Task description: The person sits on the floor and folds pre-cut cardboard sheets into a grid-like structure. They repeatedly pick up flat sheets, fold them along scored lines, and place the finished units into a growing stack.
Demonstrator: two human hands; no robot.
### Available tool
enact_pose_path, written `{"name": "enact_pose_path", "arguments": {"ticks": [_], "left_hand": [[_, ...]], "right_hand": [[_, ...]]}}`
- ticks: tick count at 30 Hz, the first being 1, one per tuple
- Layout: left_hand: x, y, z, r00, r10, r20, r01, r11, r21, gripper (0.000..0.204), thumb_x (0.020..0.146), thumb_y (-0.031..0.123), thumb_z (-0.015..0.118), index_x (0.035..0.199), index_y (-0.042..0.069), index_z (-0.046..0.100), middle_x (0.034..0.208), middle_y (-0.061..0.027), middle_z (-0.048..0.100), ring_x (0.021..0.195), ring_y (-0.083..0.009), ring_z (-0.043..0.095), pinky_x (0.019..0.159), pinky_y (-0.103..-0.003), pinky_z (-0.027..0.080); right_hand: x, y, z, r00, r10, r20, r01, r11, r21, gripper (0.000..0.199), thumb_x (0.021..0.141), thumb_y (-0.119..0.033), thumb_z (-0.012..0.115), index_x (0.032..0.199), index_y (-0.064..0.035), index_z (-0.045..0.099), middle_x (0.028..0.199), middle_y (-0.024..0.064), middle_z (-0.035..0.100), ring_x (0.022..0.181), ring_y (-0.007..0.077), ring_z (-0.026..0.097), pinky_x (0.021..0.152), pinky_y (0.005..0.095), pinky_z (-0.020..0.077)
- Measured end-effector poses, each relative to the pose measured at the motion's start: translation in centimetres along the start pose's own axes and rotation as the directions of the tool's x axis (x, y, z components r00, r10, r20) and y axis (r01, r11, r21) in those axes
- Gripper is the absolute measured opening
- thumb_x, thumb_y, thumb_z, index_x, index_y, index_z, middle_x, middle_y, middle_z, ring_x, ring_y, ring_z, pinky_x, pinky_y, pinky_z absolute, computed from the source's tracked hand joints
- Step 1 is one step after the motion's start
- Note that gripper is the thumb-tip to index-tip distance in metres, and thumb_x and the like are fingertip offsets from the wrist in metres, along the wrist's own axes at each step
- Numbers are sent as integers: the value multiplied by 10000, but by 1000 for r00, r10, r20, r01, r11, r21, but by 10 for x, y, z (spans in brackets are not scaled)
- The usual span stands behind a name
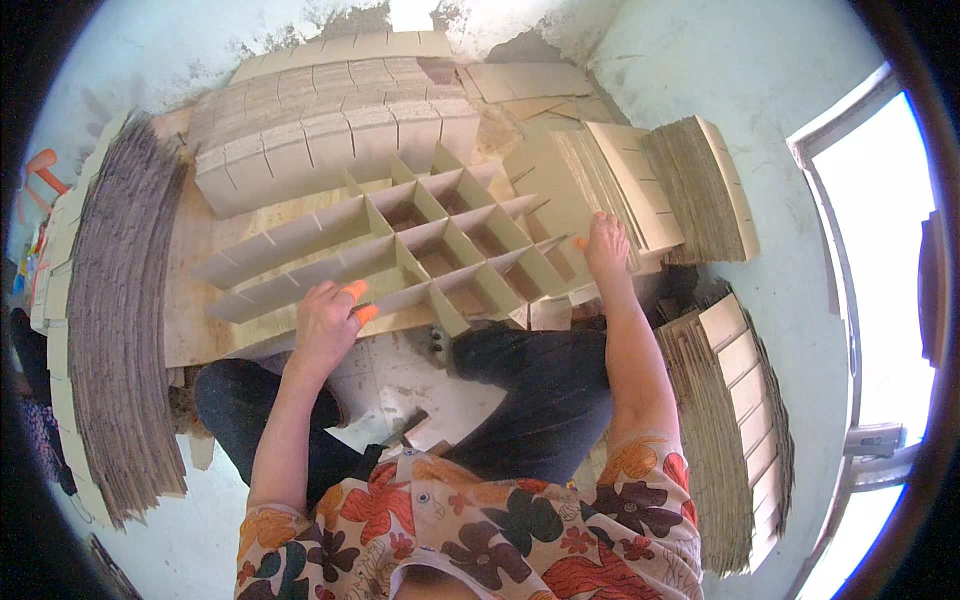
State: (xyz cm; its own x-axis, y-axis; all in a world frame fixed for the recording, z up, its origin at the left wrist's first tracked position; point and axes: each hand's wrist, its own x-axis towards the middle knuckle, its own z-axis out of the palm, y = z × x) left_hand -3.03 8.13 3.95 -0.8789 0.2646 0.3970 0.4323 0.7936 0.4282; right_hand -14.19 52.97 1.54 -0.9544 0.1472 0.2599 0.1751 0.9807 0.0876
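A partly assembled cardboard divider grid (437,255) lies in front of me, its crossed strips forming several square cells. Two long slotted strips stretch from it to the left. My left hand (328,322) is closed on the nearer strip, with orange covers on its thumb and a fingertip. On the grid's right, my right hand (607,247) is at a stack of slotted cardboard strips (622,180). Its fingers bend together over the cardboard, the thumb with an orange cover out to the side. How much cardboard they grip is partly hidden.
A pale wooden board (215,335) lies under the grid. Behind it stands a long stack of slotted cardboard (335,135). Tall cardboard stacks rise at the left (125,320), the far right (700,190) and the near right (725,420). My bent legs (540,400) are close below the board.
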Motion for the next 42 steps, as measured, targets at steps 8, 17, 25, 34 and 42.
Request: {"name": "enact_pose_path", "arguments": {"ticks": [8, 17, 25, 34, 42], "left_hand": [[-10, -7, -2, 998, -14, -53, 13, 999, -30, 334, 675, 172, 753, 954, 9, 667, 770, -122, 648, 739, -274, 577, 677, -387, 450], [-22, -8, -12, 992, -37, -117, 34, 999, -30, 337, 681, 177, 746, 964, 12, 662, 776, -125, 646, 758, -286, 574, 709, -391, 448], [-38, -40, 13, 993, 16, -117, -22, 998, -55, 156, 703, 108, 709, 833, 52, 645, 702, -134, 611, 671, -319, 579, 626, -425, 467], [-32, -26, 6, 997, 29, -77, -34, 997, -70, 98, 737, 88, 694, 821, 56, 653, 682, -138, 585, 672, -334, 585, 595, -430, 470], [-29, -25, 11, 996, -35, -81, 30, 997, -70, 53, 728, 68, 637, 730, 43, 590, 661, -169, 556, 662, -351, 573, 586, -444, 451]], "right_hand": [[-7, -10, -21, 971, 233, -50, -223, 964, 144, 373, 760, -382, 713, 925, -56, 639, 897, 180, 655, 936, 323, 619, 763, 443, 490], [-6, -25, -71, 824, 430, -369, -135, 781, 610, 288, 860, -344, 609, 947, -76, 667, 816, 167, 656, 800, 359, 622, 721, 465, 458], [-73, -149, -199, 986, -59, -156, 146, 755, 639, 558, 804, -155, 712, 1303, -14, 506, 684, 157, 601, 556, 87, 522, 507, 283, 455], [-97, -210, -177, 850, -519, -91, 367, 459, 809, 514, 804, -39, 651, 1280, 51, 478, 873, 290, 605, 763, 356, 649, 672, 329, 498], [-92, -219, -171, 835, -539, -112, 401, 455, 795, 486, 788, -50, 668, 1237, 55, 515, 863, 289, 597, 769, 403, 615, 665, 351, 501]]}}
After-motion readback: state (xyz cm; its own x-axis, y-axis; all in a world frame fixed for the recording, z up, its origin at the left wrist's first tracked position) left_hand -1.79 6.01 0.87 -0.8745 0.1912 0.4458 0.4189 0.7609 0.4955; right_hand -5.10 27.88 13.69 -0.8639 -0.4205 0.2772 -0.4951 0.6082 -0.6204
